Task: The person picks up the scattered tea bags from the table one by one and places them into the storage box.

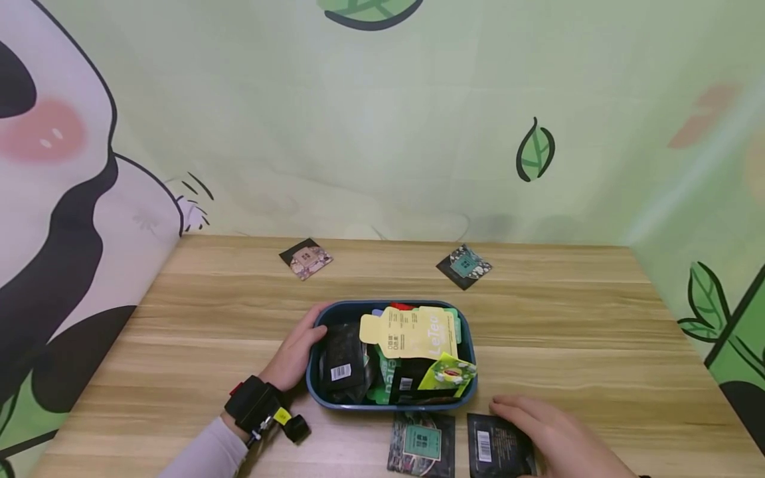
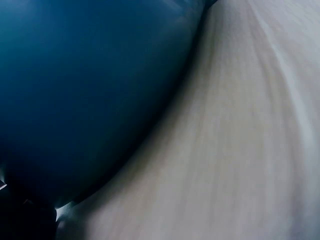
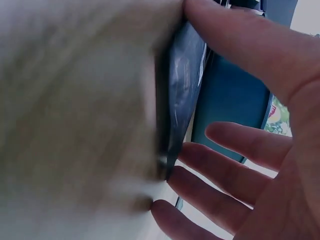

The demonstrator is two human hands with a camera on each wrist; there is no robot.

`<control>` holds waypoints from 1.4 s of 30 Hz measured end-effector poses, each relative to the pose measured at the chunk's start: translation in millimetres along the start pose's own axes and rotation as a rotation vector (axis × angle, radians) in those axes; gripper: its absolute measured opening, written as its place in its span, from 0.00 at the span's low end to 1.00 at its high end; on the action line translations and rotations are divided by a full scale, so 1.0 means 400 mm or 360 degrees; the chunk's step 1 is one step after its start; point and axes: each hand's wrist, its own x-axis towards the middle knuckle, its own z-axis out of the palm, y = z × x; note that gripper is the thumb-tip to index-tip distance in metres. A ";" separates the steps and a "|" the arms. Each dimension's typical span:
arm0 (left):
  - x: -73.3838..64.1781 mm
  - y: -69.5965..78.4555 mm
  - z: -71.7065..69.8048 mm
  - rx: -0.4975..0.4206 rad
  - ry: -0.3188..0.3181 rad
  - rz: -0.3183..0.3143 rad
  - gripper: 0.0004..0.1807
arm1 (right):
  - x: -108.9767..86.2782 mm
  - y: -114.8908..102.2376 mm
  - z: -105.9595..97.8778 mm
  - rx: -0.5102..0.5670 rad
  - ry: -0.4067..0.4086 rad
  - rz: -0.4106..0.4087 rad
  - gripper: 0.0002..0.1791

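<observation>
My left hand (image 1: 294, 353) grips the left end of a dark blue plastic basket (image 1: 391, 407), thumb over the rim and fingers along the outer wall. Packets fill the basket: a black packet (image 1: 342, 352), a pale yellow one (image 1: 415, 332) and a green tea bag sachet (image 1: 447, 373) among them. In front of it, my right hand (image 1: 556, 431) holds a flat black sachet (image 1: 501, 448), barcode side up, by its edges. In the right wrist view, thumb and fingers span this sachet (image 3: 185, 75) close to the tabletop. A patterned sachet with a teal label (image 1: 421, 443) lies just left of it.
Toward the table's back edge lie a pink-patterned sachet (image 1: 307, 259) on the left and a teal-labelled one (image 1: 464, 266) on the right. Behind the wooden table (image 1: 574, 318) hangs a printed green backdrop (image 1: 418, 133).
</observation>
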 end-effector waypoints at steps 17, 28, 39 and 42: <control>0.003 -0.005 0.000 0.0035 0.0022 -0.0009 0.26 | -0.004 -0.009 0.001 -0.0005 -0.0121 -0.0032 0.42; 0.002 -0.004 -0.003 0.0065 -0.0002 0.0038 0.26 | 0.008 -0.004 0.009 -0.0126 -0.0099 -0.0191 0.27; -0.001 -0.006 -0.001 0.0071 0.0030 0.0012 0.25 | 0.012 -0.010 0.018 -0.0284 0.0113 -0.0521 0.10; -0.001 -0.006 0.000 0.0062 0.0033 0.0014 0.25 | 0.015 -0.014 0.008 -0.0302 0.0108 -0.0464 0.10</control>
